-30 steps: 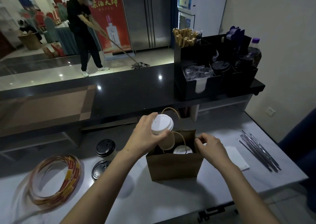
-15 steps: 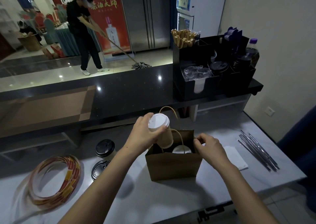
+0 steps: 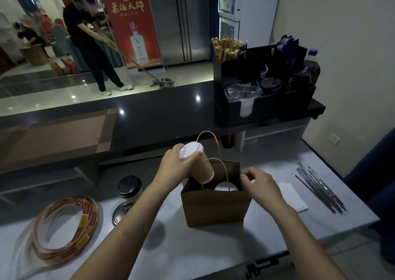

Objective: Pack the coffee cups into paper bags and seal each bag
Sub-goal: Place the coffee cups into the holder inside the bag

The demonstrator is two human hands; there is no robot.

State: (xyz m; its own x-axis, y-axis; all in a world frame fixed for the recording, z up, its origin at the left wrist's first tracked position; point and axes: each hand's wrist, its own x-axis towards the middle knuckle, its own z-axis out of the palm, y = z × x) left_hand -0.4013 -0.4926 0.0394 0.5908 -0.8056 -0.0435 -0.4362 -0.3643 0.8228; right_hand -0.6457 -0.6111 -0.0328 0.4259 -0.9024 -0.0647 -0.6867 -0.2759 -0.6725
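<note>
A brown paper bag (image 3: 215, 208) with twisted handles stands open on the white table. Inside it sits one cup with a white lid (image 3: 224, 188). My left hand (image 3: 177, 166) grips a second brown coffee cup (image 3: 199, 162) by its white lid, tilted, with its base over the bag's left opening. My right hand (image 3: 259, 185) pinches the bag's right rim. Two cups with black lids (image 3: 129, 186) stand on the table to the left of the bag.
A roll of red and yellow sealing strips (image 3: 68, 230) lies at the left. White napkins (image 3: 292, 197) and several wrapped straws (image 3: 320, 186) lie at the right. A black counter with a condiment organiser (image 3: 263, 87) runs behind. A person mops the floor beyond.
My left hand has lifted the white-lidded cup slightly and tilted it, lid to the left, over the bag. My right hand stays on the bag's rim.
</note>
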